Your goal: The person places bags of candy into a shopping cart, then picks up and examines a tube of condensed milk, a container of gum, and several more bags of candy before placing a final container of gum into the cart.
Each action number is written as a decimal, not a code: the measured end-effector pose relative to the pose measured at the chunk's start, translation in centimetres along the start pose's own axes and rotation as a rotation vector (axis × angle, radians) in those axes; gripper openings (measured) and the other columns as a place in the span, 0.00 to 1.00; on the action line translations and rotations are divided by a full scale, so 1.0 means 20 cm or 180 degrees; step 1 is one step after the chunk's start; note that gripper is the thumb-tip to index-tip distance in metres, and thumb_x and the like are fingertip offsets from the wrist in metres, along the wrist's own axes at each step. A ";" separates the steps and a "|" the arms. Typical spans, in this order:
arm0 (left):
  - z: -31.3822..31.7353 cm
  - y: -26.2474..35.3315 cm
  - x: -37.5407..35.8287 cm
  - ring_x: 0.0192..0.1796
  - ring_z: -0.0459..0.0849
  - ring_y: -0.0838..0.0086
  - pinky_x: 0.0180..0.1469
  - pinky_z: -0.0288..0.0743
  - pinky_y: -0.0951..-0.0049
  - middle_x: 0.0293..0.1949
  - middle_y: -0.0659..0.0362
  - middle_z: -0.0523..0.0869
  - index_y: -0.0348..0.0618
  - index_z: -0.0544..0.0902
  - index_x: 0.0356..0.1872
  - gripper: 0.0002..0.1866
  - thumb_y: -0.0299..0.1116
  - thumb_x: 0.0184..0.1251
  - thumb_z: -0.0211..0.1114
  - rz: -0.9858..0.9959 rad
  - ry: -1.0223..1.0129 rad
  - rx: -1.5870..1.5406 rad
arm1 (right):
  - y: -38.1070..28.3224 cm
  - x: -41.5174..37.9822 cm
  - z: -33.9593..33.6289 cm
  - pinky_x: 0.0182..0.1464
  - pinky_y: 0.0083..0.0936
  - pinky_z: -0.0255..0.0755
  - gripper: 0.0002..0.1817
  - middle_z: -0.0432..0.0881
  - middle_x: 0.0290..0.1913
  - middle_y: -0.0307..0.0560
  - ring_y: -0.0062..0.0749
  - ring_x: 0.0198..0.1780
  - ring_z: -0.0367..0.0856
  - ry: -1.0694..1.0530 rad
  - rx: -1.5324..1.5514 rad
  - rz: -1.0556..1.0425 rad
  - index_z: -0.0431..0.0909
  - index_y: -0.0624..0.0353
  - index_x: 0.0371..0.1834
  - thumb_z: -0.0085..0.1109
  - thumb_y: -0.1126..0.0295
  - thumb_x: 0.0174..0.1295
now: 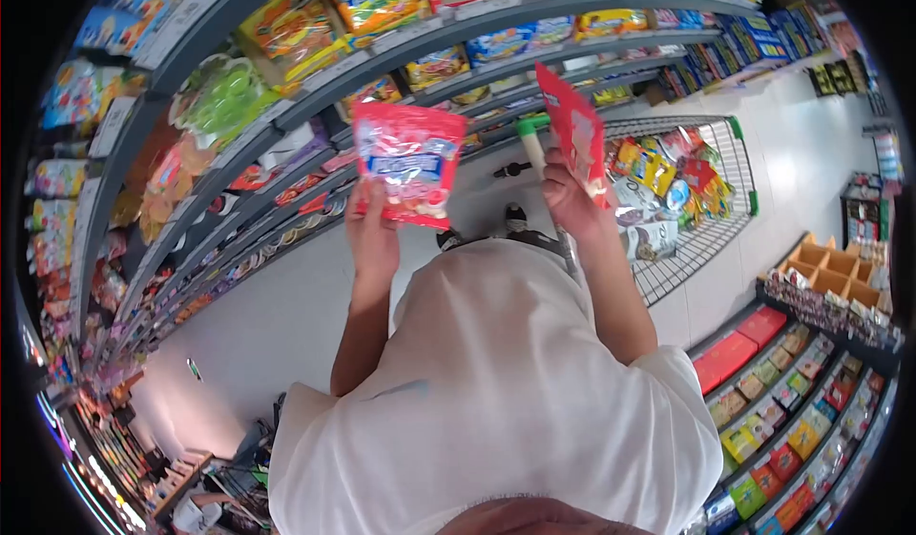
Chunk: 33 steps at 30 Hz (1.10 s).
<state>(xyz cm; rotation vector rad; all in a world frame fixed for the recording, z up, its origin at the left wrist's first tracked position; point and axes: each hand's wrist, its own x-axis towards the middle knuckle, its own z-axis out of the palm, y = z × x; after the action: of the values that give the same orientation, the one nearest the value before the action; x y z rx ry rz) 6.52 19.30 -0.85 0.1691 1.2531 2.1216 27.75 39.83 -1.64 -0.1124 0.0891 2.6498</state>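
Note:
In the head view my left hand (373, 225) grips a red candy bag (408, 161) by its lower left corner. The bag faces me, with a blue and white label across its middle. My right hand (575, 199) is closed on a second red bag (571, 125), which is turned nearly edge-on, so its front is mostly hidden. Behind that hand is the cart's handle (532, 144), pale with a green end. The shopping cart (658, 282) stands to the right of my right hand, holding several bagged snacks (673, 177).
Shelves (315, 77) packed with candy and snack bags curve along the front and left. On the right stand a display of small boxes (773, 411) and a wooden divided tray (830, 266). Pale floor (258, 335) shows around my feet.

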 end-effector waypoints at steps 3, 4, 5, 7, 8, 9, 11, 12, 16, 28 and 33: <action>-0.01 -0.01 0.00 0.58 0.80 0.71 0.64 0.71 0.63 0.56 0.57 0.81 0.40 0.75 0.58 0.16 0.35 0.76 0.57 -0.0055 -0.0407 -0.0513 | 0.01 -0.01 0.10 0.32 0.17 0.63 0.13 0.72 0.40 0.41 0.15 0.28 0.67 -0.0346 0.0577 0.0295 0.74 0.61 0.51 0.58 0.72 0.64; -0.01 -0.02 0.00 0.58 0.79 0.71 0.64 0.71 0.63 0.56 0.57 0.81 0.40 0.75 0.59 0.16 0.35 0.76 0.57 -0.0119 -0.0437 -0.0575 | 0.02 -0.01 0.09 0.32 0.17 0.63 0.11 0.71 0.40 0.42 0.16 0.27 0.67 -0.0373 0.0819 0.0320 0.73 0.62 0.49 0.56 0.73 0.65; 0.01 -0.02 -0.01 0.59 0.79 0.71 0.64 0.71 0.63 0.57 0.58 0.81 0.40 0.75 0.59 0.16 0.35 0.76 0.56 -0.0165 -0.0456 -0.0631 | 0.03 -0.01 0.10 0.32 0.17 0.63 0.13 0.71 0.39 0.42 0.16 0.27 0.68 -0.0453 0.0882 0.0374 0.72 0.63 0.52 0.55 0.72 0.66; 0.00 -0.03 -0.01 0.60 0.78 0.70 0.64 0.71 0.63 0.58 0.58 0.79 0.40 0.74 0.60 0.17 0.36 0.77 0.56 -0.0216 -0.0549 -0.0720 | 0.04 -0.02 0.15 0.32 0.18 0.64 0.18 0.72 0.39 0.42 0.18 0.27 0.68 -0.0589 0.1013 0.0485 0.70 0.65 0.57 0.54 0.69 0.67; 0.00 -0.04 -0.02 0.60 0.78 0.70 0.64 0.71 0.63 0.58 0.58 0.79 0.40 0.74 0.60 0.17 0.36 0.77 0.56 -0.0243 -0.0578 -0.0717 | 0.06 -0.02 0.17 0.33 0.18 0.64 0.20 0.72 0.38 0.42 0.19 0.28 0.69 -0.0640 0.1090 0.0535 0.69 0.65 0.60 0.53 0.66 0.68; 0.01 -0.04 -0.02 0.60 0.78 0.70 0.65 0.70 0.63 0.58 0.58 0.80 0.40 0.74 0.61 0.17 0.36 0.77 0.55 -0.0272 -0.0610 -0.0703 | 0.07 -0.02 0.18 0.33 0.19 0.65 0.23 0.72 0.38 0.42 0.19 0.28 0.69 -0.0697 0.1175 0.0581 0.68 0.66 0.62 0.53 0.64 0.68; 0.01 -0.05 -0.04 0.60 0.78 0.71 0.65 0.70 0.63 0.58 0.58 0.79 0.40 0.73 0.61 0.17 0.36 0.77 0.55 -0.0325 -0.0639 -0.0704 | 0.09 -0.03 0.20 0.36 0.21 0.66 0.28 0.73 0.39 0.41 0.21 0.29 0.70 -0.0623 0.1142 0.0525 0.66 0.67 0.64 0.52 0.58 0.68; 0.00 -0.06 -0.04 0.61 0.77 0.71 0.65 0.70 0.63 0.59 0.58 0.79 0.39 0.73 0.61 0.17 0.36 0.77 0.55 -0.0341 -0.0641 -0.0729 | 0.09 -0.04 0.21 0.37 0.22 0.67 0.30 0.73 0.39 0.41 0.22 0.30 0.71 -0.0591 0.1115 0.0493 0.65 0.67 0.66 0.52 0.55 0.68; 0.03 -0.07 -0.06 0.61 0.77 0.72 0.66 0.68 0.63 0.59 0.58 0.78 0.39 0.72 0.62 0.18 0.36 0.77 0.56 -0.0348 -0.0642 -0.0685 | 0.09 -0.05 0.25 0.40 0.26 0.68 0.32 0.73 0.40 0.40 0.23 0.32 0.72 -0.0411 0.1099 0.0430 0.64 0.67 0.65 0.52 0.54 0.67; 0.04 -0.07 -0.07 0.61 0.77 0.73 0.66 0.68 0.64 0.59 0.59 0.78 0.38 0.72 0.61 0.18 0.36 0.77 0.56 -0.0399 -0.0864 -0.0604 | 0.13 -0.05 0.30 0.46 0.26 0.70 0.26 0.67 0.61 0.58 0.22 0.31 0.71 -0.0095 0.1233 0.0111 0.65 0.71 0.63 0.51 0.62 0.70; 0.06 -0.07 -0.09 0.61 0.77 0.73 0.65 0.68 0.65 0.58 0.59 0.79 0.39 0.73 0.60 0.17 0.37 0.77 0.55 -0.0412 -0.0821 -0.0610 | 0.15 -0.06 0.32 0.47 0.27 0.71 0.26 0.62 0.68 0.62 0.20 0.31 0.71 0.0059 0.0970 -0.0014 0.66 0.70 0.63 0.50 0.61 0.70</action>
<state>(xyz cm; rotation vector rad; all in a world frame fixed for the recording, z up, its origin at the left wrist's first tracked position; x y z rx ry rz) 9.08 19.61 -0.99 0.2614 0.8833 2.0203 26.96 37.16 4.90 -0.0352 0.4948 2.5958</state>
